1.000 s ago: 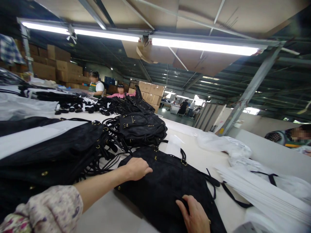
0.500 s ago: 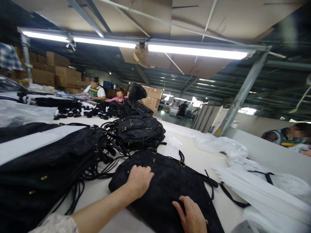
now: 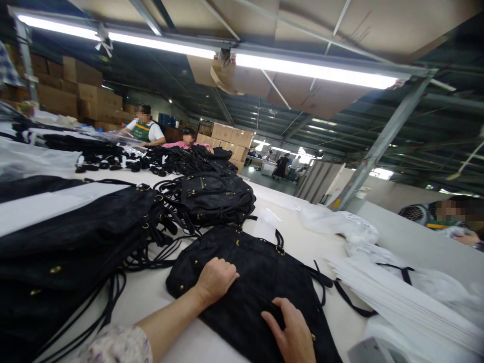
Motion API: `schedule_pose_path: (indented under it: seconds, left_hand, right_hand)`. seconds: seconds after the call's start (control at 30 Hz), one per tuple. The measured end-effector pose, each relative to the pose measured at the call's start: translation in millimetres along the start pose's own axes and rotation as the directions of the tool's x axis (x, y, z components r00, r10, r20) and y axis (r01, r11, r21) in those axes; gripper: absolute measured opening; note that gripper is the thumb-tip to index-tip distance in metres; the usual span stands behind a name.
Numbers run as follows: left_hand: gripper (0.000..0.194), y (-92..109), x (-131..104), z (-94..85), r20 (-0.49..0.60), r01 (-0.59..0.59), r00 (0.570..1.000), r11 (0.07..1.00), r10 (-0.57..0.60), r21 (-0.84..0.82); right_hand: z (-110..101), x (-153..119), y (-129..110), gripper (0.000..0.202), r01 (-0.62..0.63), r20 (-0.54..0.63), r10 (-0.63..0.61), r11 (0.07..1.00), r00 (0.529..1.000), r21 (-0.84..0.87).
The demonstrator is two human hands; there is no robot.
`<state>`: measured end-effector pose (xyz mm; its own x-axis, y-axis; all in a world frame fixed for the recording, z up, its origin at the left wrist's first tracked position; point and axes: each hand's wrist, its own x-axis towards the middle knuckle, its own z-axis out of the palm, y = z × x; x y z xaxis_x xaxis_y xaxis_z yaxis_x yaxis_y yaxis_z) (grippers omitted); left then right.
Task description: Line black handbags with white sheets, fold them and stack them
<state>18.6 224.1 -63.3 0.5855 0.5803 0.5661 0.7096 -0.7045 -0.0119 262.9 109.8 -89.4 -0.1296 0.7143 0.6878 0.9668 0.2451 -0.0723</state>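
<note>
A black bag (image 3: 257, 282) with gold-coloured fittings lies flat in front of me. My left hand (image 3: 217, 280) rests on its upper left part with the fingers curled closed against the fabric; what they grip, if anything, is hidden. Lower right, my right hand (image 3: 289, 327) touches the bag beside a fold, its thumb and forefinger apart. Straps with a buckle stick out from the bag's far edge. Close behind it sits a pile of black bags (image 3: 219, 196).
More black bags (image 3: 75, 242) are stacked at the left under a white sheet (image 3: 56, 201). White sheets (image 3: 401, 302) and clear plastic wrapping (image 3: 340, 227) lie at the right. Several people stand or sit beyond the table, one person (image 3: 454, 217) at the far right.
The view has shifted slightly. My left forearm and sleeve show further right, while both hands remain on the bag. A raised black bag at the back pile is now lower.
</note>
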Motion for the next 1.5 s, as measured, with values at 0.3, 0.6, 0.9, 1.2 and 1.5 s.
schedule_pose_path:
  seconds: [0.3,0.6,0.9,1.2,1.5]
  left_hand:
    - [0.032,-2,-2,-9.9,-0.151,-0.135,0.979,0.991,0.135,0.007]
    - [0.021,-19,-36,-45.5,-0.141,-0.44,0.892,0.897,0.43,-0.045]
    - [0.028,-27,-61,-58.8,-0.079,-0.49,0.871,0.869,0.485,-0.063]
    - [0.035,-25,-74,-80.2,0.067,-0.419,0.901,0.899,0.429,-0.125]
    - [0.045,-23,-91,-82.3,0.118,-0.347,0.922,0.923,0.368,-0.168]
  right_hand:
    - [-41,16,-32,0.059,0.057,0.247,0.001,0.972,0.969,-0.226]
    - [-36,-10,-47,0.03,0.242,-0.022,-0.256,0.935,0.966,-0.259]
    - [-51,-29,-49,0.053,0.458,0.117,-0.452,0.791,0.884,-0.405]
    - [-47,-48,-35,0.063,0.551,0.308,-0.459,0.74,0.833,-0.387]
    - [-28,-70,-38,0.091,0.334,0.41,-0.2,0.898,0.89,-0.287]
